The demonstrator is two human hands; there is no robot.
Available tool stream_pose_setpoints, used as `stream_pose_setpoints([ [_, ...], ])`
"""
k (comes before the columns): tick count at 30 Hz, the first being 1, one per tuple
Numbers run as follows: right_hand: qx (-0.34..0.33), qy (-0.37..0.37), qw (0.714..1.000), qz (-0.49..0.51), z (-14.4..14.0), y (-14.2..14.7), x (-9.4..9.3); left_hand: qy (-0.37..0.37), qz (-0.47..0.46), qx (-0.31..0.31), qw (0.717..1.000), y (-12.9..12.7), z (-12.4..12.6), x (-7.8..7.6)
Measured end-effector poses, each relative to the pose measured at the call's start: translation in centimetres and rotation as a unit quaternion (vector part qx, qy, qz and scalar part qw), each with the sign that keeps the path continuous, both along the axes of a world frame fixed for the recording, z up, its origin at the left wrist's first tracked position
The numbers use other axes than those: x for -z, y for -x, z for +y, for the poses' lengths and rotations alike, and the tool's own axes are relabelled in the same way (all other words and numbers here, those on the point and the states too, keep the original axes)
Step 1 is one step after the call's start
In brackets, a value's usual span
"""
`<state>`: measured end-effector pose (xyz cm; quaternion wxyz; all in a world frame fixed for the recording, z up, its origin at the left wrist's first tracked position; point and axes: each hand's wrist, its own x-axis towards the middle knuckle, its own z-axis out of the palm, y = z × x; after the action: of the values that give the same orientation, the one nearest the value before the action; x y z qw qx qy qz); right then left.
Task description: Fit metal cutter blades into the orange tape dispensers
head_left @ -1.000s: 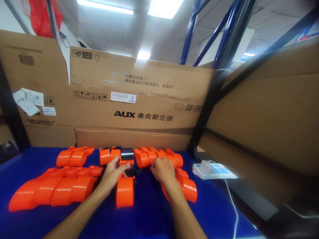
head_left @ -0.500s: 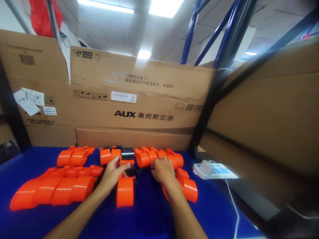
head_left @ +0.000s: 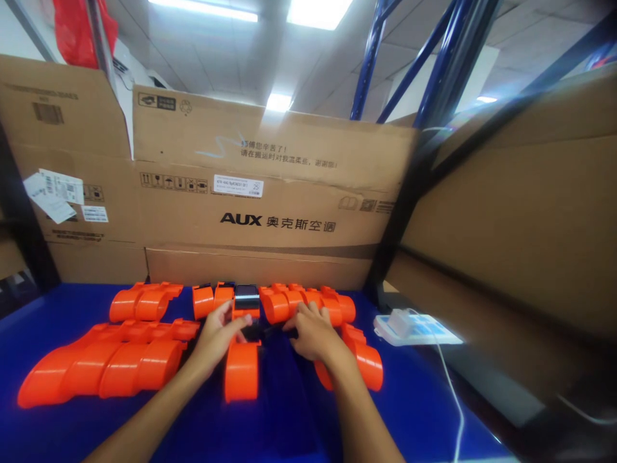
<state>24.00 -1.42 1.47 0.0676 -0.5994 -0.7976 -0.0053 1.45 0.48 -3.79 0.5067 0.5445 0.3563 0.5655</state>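
My left hand (head_left: 216, 334) rests on the blue table (head_left: 289, 411), its fingers closed on the top end of an orange plastic housing (head_left: 241, 372) that lies lengthwise in front of me. My right hand (head_left: 313, 334) is opposite, its fingertips pinching a small black part (head_left: 255, 332) that sits between the two hands at that housing's top end. Just behind the hands lies an orange unit with a dark screen module (head_left: 246, 297). A curved orange piece (head_left: 364, 361) lies under and to the right of my right wrist.
More orange housings lie around: a large stack (head_left: 101, 366) at the left, a pair (head_left: 142, 302) behind it, a row (head_left: 308, 304) at the back. A white charger on a flat box (head_left: 409, 325) with a trailing cable (head_left: 450, 392) sits right. Cardboard boxes (head_left: 260, 206) wall the back and right.
My right hand has slid slightly left, its fingertips closer to the black part. My left hand and the orange pieces have stayed put.
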Motion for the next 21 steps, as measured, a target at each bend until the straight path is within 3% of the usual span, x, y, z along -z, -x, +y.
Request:
stream_pose_setpoints([
  [7, -0.005, 0.007, 1.000, -0.011, 0.2, 0.1, 0.2, -0.001, -0.009, -0.002, 1.000, -0.1, -0.4, -0.5],
  [14, 0.001, -0.085, 0.996, 0.015, 0.2, 0.2, -0.8, 0.010, -0.007, -0.006, 1.000, 0.0, -0.4, -0.7],
  [18, -0.029, -0.124, 0.983, 0.133, 0.1, 0.7, -1.4, 0.008, -0.009, -0.006, 1.000, -0.1, -0.3, -0.6],
  [21, -0.109, -0.094, 0.954, 0.263, -0.1, 1.5, -1.4, 0.011, -0.005, -0.006, 1.000, -0.1, -0.2, -0.5],
])
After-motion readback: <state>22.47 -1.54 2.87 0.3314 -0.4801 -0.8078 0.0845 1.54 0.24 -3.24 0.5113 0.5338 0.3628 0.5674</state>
